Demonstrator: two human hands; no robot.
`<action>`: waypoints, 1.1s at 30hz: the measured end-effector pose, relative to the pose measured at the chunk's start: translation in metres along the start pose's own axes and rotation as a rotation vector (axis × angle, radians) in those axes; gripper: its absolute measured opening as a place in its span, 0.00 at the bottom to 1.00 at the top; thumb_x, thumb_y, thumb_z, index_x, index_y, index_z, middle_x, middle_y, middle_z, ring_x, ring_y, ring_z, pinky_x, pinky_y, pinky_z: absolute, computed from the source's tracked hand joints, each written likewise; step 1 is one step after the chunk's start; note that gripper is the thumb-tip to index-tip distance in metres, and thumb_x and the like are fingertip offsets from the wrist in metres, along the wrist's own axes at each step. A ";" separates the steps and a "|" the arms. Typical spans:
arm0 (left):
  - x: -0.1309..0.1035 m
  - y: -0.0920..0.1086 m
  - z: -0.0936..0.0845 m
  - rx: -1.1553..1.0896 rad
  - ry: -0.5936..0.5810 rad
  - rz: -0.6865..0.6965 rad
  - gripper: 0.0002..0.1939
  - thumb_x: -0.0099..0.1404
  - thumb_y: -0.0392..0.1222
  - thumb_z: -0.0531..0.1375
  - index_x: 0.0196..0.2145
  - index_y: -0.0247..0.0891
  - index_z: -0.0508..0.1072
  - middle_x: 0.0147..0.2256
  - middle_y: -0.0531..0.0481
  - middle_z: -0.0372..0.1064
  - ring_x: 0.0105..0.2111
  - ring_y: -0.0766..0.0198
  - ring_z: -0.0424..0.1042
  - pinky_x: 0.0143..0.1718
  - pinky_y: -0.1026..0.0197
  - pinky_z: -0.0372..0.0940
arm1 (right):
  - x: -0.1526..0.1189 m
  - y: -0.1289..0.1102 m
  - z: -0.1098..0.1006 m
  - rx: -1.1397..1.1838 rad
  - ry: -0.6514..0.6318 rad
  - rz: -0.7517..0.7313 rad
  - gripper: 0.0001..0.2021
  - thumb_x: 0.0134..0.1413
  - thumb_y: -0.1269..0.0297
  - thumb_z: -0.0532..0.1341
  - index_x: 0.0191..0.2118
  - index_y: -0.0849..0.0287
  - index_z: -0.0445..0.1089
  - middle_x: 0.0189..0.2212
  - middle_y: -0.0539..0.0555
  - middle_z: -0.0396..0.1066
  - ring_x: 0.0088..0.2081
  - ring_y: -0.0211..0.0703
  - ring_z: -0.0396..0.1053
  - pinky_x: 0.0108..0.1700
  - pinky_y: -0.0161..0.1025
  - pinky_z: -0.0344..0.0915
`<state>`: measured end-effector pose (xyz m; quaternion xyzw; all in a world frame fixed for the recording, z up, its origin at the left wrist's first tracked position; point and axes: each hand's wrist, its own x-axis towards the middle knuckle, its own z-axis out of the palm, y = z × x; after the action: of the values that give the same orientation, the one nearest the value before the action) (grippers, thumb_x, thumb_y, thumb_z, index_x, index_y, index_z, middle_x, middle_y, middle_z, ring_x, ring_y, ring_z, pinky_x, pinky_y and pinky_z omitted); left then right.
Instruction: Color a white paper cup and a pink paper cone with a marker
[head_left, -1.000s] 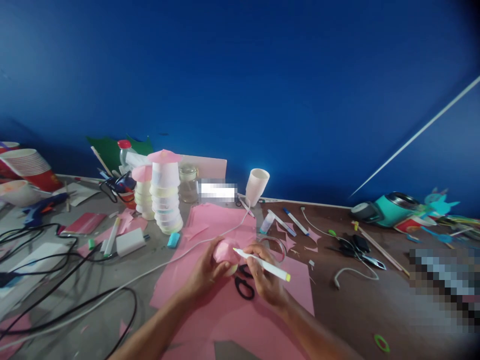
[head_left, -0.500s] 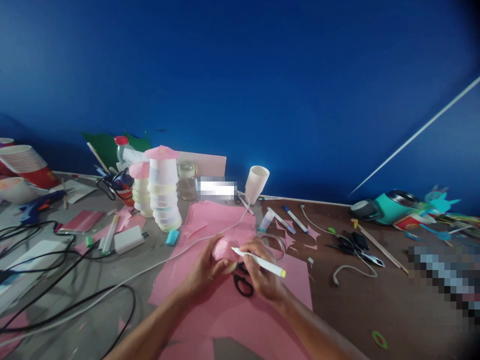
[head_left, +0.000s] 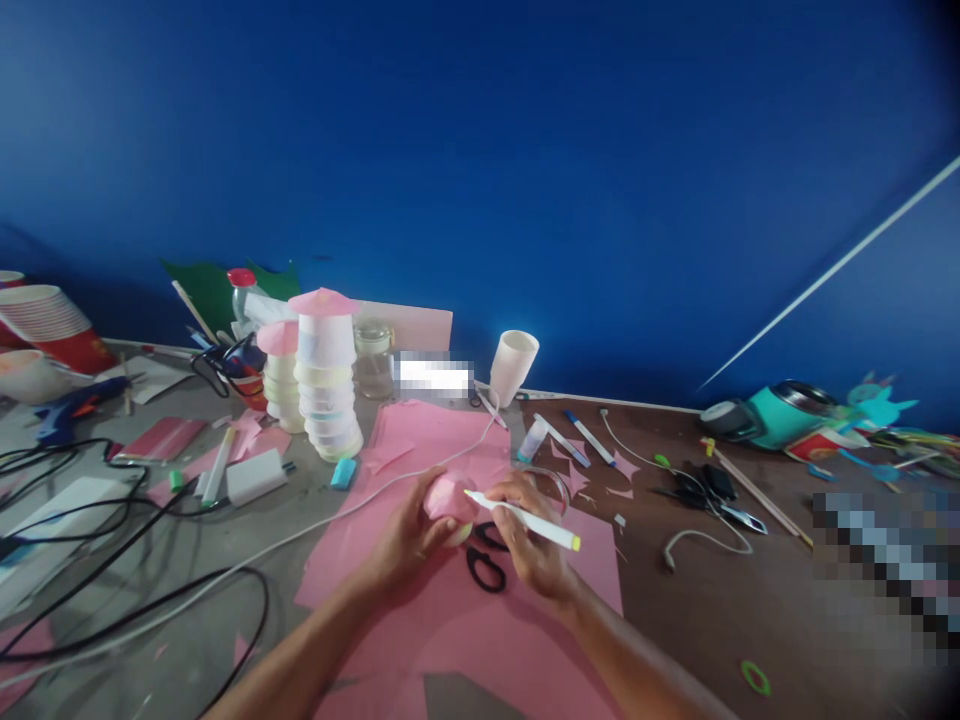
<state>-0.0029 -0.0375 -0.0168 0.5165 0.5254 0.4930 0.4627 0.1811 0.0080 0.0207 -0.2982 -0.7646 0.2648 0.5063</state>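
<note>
My left hand (head_left: 411, 530) is closed around a small pink paper cone (head_left: 447, 495), with a pale yellowish rim showing under it near my thumb. In my right hand (head_left: 529, 530) is a white marker (head_left: 536, 522) with a yellow end, gripped like a pen. Its yellowish tip points left at the cone's right side; whether it touches the paper I cannot tell. Below and between my hands, black-handled scissors (head_left: 486, 570) lie on pink paper sheets (head_left: 420, 625), their blades partly hidden by my right hand.
Two stacks of white cups with pink cone tops (head_left: 327, 385) stand left of the sheets, near a glass jar (head_left: 373, 360). A white cup (head_left: 514, 366) stands by the wall. A white cable (head_left: 300, 535) crosses the sheets. Markers (head_left: 591, 438) and paper scraps lie right; a teal kettle-like item (head_left: 787, 415) lies farther right.
My right hand and the marker have shifted slightly to the right, and the marker's tip shows more clearly. My left hand keeps its hold on the cone.
</note>
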 end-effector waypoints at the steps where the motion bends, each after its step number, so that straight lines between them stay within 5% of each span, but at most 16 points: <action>1: 0.000 0.000 0.000 -0.010 -0.001 0.002 0.34 0.63 0.56 0.62 0.62 0.40 0.59 0.53 0.41 0.70 0.50 0.52 0.71 0.47 0.55 0.70 | 0.001 -0.001 0.000 -0.008 -0.012 -0.010 0.08 0.64 0.65 0.54 0.36 0.52 0.69 0.29 0.50 0.70 0.32 0.44 0.68 0.38 0.44 0.64; 16: 0.002 -0.006 -0.003 0.058 -0.002 0.026 0.33 0.64 0.56 0.61 0.61 0.39 0.60 0.57 0.41 0.65 0.53 0.47 0.67 0.54 0.50 0.65 | 0.002 0.002 0.005 -0.042 -0.035 -0.077 0.07 0.64 0.65 0.54 0.37 0.55 0.70 0.29 0.52 0.70 0.32 0.43 0.68 0.36 0.43 0.67; 21: 0.002 -0.005 -0.001 -0.028 -0.041 -0.013 0.34 0.64 0.57 0.61 0.61 0.39 0.59 0.52 0.41 0.69 0.45 0.53 0.71 0.47 0.53 0.69 | 0.001 0.002 0.003 -0.059 -0.071 -0.081 0.08 0.64 0.66 0.54 0.37 0.56 0.70 0.29 0.52 0.70 0.32 0.42 0.68 0.36 0.42 0.66; 33: 0.001 0.000 0.001 -0.095 -0.027 -0.017 0.36 0.62 0.58 0.62 0.62 0.40 0.60 0.44 0.42 0.73 0.46 0.51 0.72 0.43 0.54 0.70 | 0.002 0.003 0.002 -0.027 -0.059 -0.067 0.08 0.63 0.66 0.54 0.35 0.54 0.69 0.27 0.50 0.70 0.30 0.42 0.67 0.34 0.41 0.63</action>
<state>-0.0018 -0.0367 -0.0169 0.4962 0.4996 0.5065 0.4977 0.1795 0.0112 0.0192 -0.2714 -0.7924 0.2462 0.4878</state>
